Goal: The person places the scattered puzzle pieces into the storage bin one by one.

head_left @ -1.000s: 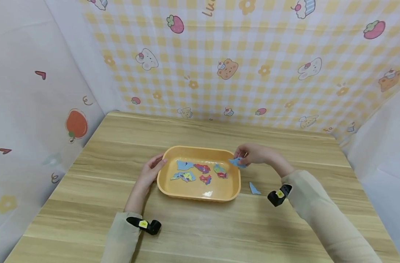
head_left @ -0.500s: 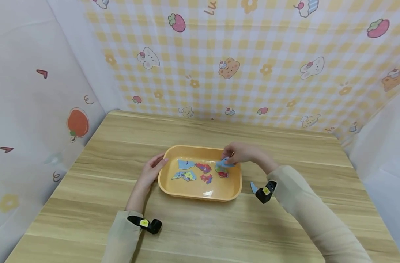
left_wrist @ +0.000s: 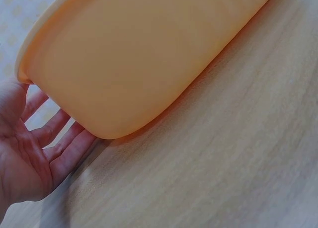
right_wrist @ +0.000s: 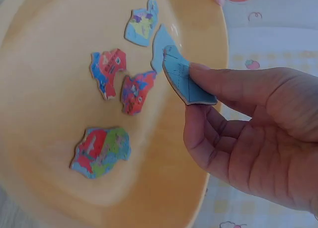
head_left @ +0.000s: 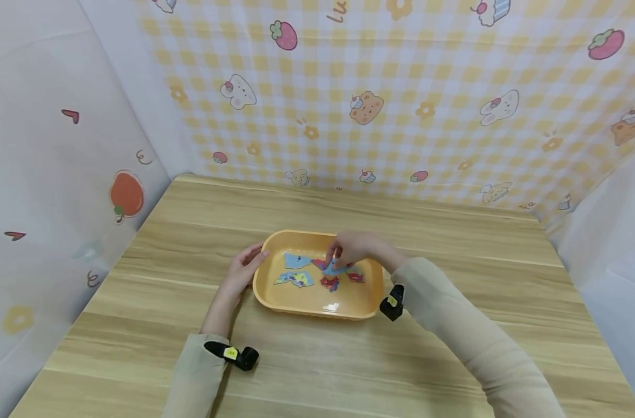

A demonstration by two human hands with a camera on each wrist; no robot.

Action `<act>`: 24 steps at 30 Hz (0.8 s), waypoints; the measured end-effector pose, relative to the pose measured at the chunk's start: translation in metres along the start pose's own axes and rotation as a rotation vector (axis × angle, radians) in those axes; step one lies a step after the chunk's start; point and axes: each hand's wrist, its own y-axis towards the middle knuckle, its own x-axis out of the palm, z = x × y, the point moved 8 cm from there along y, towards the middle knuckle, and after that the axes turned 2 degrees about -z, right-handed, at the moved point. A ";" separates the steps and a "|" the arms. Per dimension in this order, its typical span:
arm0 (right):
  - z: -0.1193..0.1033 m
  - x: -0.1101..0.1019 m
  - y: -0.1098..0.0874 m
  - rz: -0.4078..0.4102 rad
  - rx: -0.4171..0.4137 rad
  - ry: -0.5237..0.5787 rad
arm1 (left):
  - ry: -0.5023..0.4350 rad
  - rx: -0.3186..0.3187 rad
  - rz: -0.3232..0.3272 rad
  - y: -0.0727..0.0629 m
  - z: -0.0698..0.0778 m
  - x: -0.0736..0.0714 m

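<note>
My right hand (head_left: pixel 351 247) is over the yellow tray (head_left: pixel 296 305), pinching a flat blue puzzle piece (right_wrist: pixel 186 79) between thumb and forefinger. In the right wrist view that piece is tilted, its printed lines showing. Below it on the tray floor lie a plain blue piece (head_left: pixel 295 261), a blue-and-yellow piece (head_left: pixel 296 279), two red-purple pieces, one of them a small red piece (right_wrist: pixel 107 71), and a red-green piece (right_wrist: pixel 102 151). At the tray's left end, my left hand (head_left: pixel 242 268) grips the rim, thumb over it and fingers along the outer wall.
A wooden table (head_left: pixel 307 371) carries the tray. Behind it hangs a yellow checked cloth (head_left: pixel 317 116), with white cloth (head_left: pixel 46 174) at the left side. A black camera (head_left: pixel 393 302) is strapped on the right wrist.
My right hand has carried the blue piece left from the tray's right rim to over its middle. The loose blue piece on the table is now hidden by the right arm. The left hand stays put.
</note>
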 end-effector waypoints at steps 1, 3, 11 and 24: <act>-0.001 0.002 0.002 -0.007 0.001 -0.009 | -0.002 0.000 -0.002 0.000 0.000 0.000; -0.004 0.006 0.006 -0.025 0.009 -0.011 | -0.005 0.000 -0.005 0.000 0.000 0.000; -0.009 0.024 0.021 -0.078 0.044 0.002 | -0.006 0.010 -0.015 0.000 0.000 0.001; -0.016 0.047 0.029 -0.144 0.087 -0.046 | -0.009 0.011 -0.007 0.000 0.000 0.000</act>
